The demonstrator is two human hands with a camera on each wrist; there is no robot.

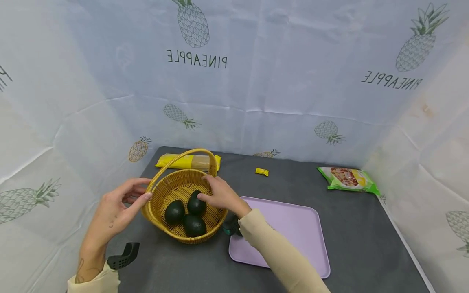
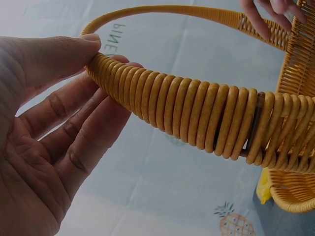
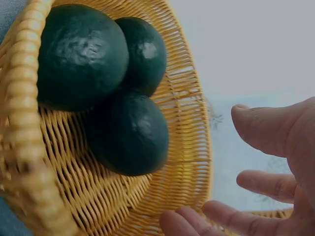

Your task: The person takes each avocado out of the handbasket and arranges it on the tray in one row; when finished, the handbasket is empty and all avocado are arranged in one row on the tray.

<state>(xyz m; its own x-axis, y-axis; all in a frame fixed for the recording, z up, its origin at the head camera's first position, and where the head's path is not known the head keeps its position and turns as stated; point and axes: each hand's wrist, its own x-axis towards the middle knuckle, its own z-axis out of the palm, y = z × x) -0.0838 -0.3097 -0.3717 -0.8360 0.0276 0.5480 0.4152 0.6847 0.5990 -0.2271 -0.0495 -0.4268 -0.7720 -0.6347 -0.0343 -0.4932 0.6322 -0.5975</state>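
Observation:
A yellow wicker basket [image 1: 175, 184] stands on the left of the dark table, its arched handle [image 2: 172, 103] raised. Three dark green avocados [image 1: 194, 225] lie inside it; the right wrist view shows the largest-looking avocado [image 3: 81, 59] near the rim. At the handle's left side, my left hand [image 1: 119, 207] pinches the wicker band between thumb and fingers. My right hand [image 1: 221, 193] is over the basket's right side, close to the other end of the handle. Its fingers [image 3: 268, 184] are spread and hold nothing in the right wrist view.
A lilac tray [image 1: 289, 219] lies right of the basket, partly under my right forearm. Behind the basket is a long yellow packet [image 1: 176, 161]. A small yellow wrapped piece [image 1: 261, 171] and a green-white food bag [image 1: 348, 179] lie farther back. A pineapple-print curtain [image 1: 256, 81] surrounds the table.

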